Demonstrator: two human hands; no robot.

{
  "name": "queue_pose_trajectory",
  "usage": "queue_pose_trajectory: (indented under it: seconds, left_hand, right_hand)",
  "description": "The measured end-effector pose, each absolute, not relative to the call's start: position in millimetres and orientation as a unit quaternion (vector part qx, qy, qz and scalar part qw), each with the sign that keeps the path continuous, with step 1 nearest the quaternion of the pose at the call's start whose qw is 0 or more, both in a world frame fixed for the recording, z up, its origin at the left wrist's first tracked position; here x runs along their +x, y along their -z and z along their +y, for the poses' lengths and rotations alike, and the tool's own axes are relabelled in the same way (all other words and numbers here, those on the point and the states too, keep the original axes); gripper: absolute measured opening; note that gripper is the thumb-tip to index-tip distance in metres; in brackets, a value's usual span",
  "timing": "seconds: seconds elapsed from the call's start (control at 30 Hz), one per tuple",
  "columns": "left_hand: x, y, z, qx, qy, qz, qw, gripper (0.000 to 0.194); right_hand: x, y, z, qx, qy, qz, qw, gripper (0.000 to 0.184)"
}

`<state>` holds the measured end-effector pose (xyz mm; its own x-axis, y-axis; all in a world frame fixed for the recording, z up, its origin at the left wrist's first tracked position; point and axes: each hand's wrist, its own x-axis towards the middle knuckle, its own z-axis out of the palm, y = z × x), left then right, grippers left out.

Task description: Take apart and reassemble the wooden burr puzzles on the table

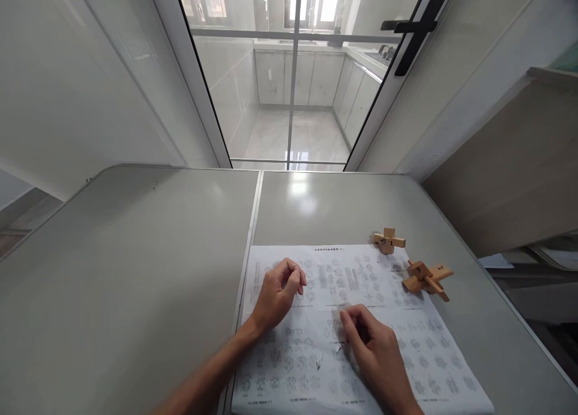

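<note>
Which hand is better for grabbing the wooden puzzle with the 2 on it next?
Probably the right hand. It's nearer the wooden puzzle by the paper's right edge, while the left hand would have to reach across.

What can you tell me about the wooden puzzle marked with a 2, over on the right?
The wooden puzzle looks like orange-brown wood, made of several bars crossing one another, with pointed or slanted ends sticking out in different directions. Dark marks show on it, including a 2 on the bar to the right. It appears assembled and lies at the right edge of the printed sheet, partly over it, nearer the person than the smaller wooden piece. Neither hand touches it.
</note>
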<state>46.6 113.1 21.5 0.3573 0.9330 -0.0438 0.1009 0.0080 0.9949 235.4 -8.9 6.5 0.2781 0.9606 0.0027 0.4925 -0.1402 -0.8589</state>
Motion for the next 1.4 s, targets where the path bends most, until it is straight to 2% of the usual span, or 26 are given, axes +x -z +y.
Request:
queue_pose_trajectory:
  seconds: [0.6,1.1,1.4]
  left_hand:
    - [48,-16,111,0.614,-0.354,0.434,0.556,0.020]
    - [48,-24,108,0.627,-0.343,0.440,0.543,0.026]
    - [49,-25,107,0.653,-0.341,0.436,0.516,0.027]
  right_hand:
    - [237,-2,-9,-0.692,-0.310,-0.527,0.383,0.044]
    - [233,-3,-8,-0.692,-0.291,-0.526,0.399,0.045]
    - [235,1,-8,-0.692,-0.318,-0.510,0.399,0.045]
